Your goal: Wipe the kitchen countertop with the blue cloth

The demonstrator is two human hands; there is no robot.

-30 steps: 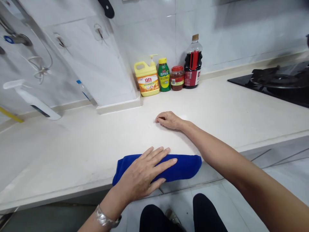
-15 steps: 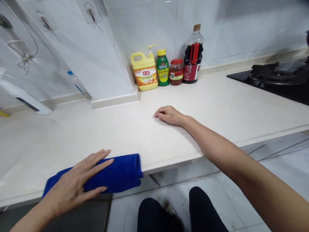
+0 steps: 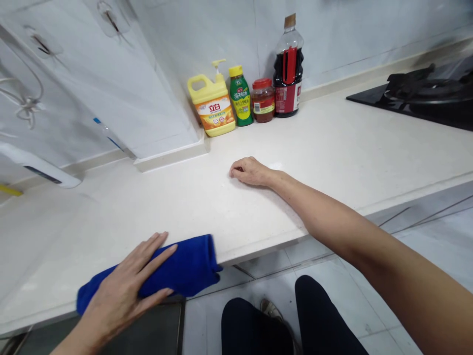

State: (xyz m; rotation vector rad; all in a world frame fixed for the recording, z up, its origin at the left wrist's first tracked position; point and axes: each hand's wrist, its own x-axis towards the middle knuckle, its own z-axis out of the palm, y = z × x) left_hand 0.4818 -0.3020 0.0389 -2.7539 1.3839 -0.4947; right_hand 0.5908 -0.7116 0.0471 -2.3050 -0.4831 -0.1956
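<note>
Cloth [image 3: 188, 266] — deep blue, plain, folded

I count one cam, head-worn, sitting above and behind the left hand [image 3: 123, 283] and right hand [image 3: 251, 171], facing forward and steeply down over the counter [image 3: 177, 197]. Left one is nearer the lens, right one a bit farther. Past the right hand, coverage reaches the tiled wall [image 3: 332, 44]; nearer than that hand, knees [image 3: 314, 310] and floor [image 3: 353, 291].
</note>
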